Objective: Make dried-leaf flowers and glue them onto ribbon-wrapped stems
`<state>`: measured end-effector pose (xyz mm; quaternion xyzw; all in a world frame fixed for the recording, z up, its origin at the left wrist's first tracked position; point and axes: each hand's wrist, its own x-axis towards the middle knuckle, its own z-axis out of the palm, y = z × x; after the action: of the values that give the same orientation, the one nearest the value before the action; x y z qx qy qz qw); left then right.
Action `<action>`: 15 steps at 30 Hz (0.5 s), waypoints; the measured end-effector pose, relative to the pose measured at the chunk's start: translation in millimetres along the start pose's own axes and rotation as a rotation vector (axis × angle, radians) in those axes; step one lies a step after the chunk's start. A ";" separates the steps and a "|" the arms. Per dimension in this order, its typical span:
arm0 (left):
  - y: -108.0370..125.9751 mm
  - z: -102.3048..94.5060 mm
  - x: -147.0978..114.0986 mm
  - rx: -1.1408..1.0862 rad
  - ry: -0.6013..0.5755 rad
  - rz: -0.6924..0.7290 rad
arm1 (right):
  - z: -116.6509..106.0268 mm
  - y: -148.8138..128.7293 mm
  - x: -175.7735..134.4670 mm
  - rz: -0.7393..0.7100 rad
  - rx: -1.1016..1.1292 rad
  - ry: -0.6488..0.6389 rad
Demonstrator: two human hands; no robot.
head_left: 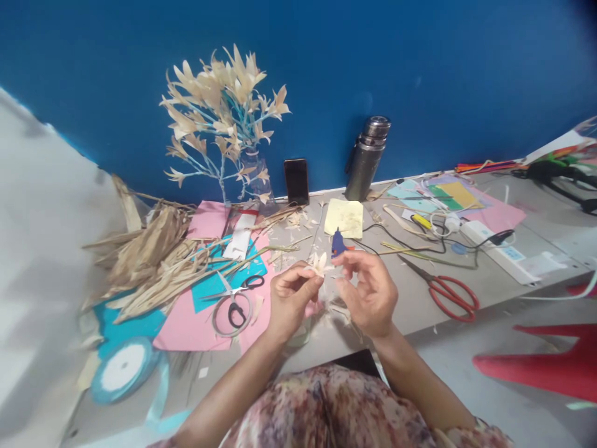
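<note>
Between the thumb and fingers of my left hand (295, 295) is a small cream-coloured flower (319, 264) that looks made of dried husk. Just to its right, my right hand (370, 292) is curved with thumb and forefinger apart, and I see nothing held between them. Its forefinger tip comes close to the petals; whether it touches them I cannot tell. Behind the hands a blue glue gun (337, 244) rests at the front of a pale yellow sheet (344, 214).
Left lie dried husks (149, 255), small scissors (233, 290), a tape ring (217, 320) and blue ribbon (124, 370). Behind stand husk flowers (233, 87) in a vase, a phone (296, 182) and a flask (368, 158). Red-handled scissors (452, 297) and a power strip (501, 252) lie right.
</note>
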<state>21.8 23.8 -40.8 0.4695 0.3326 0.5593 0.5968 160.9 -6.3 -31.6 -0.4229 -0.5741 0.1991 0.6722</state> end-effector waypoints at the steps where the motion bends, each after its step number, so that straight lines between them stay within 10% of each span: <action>1: -2.4 -0.6 0.0 -0.028 -0.005 -0.042 | -1.0 0.2 0.5 -0.001 -0.008 0.018; 15: -5.3 -1.1 0.7 -0.213 -0.077 -0.273 | -0.5 6.8 -1.2 -0.055 -0.141 0.002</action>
<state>22.8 25.0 -46.0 0.3750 0.3091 0.4867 0.7259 162.5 -3.6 -37.8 -0.4535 -0.5974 0.1391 0.6467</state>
